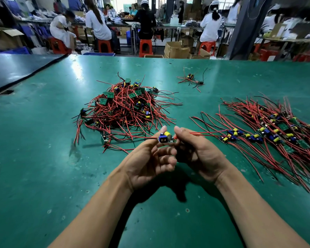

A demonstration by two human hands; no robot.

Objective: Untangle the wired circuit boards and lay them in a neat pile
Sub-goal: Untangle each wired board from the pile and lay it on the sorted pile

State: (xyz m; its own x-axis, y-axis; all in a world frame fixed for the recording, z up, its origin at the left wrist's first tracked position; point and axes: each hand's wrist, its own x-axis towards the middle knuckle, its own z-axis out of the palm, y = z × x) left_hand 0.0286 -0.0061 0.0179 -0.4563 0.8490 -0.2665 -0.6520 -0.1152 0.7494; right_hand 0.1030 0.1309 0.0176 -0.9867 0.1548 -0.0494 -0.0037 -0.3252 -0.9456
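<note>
While the green table (pixel 43 158) lay wide before you, you held one wired board above it.
The tangled heap (pixel 125 108) lay ahead on the left, the neat pile (pixel 276 133) on the right, and a small cluster (pixel 191 79) farther back. Your left hand (pixel 150 163) pinched the circuit board (pixel 166 137) between thumb and forefinger, and your right hand (pixel 199 151) pinched its other end.

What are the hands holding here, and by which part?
One wired circuit board: the left hand pinches its blue-component end, and the right hand grips the opposite end.
</note>
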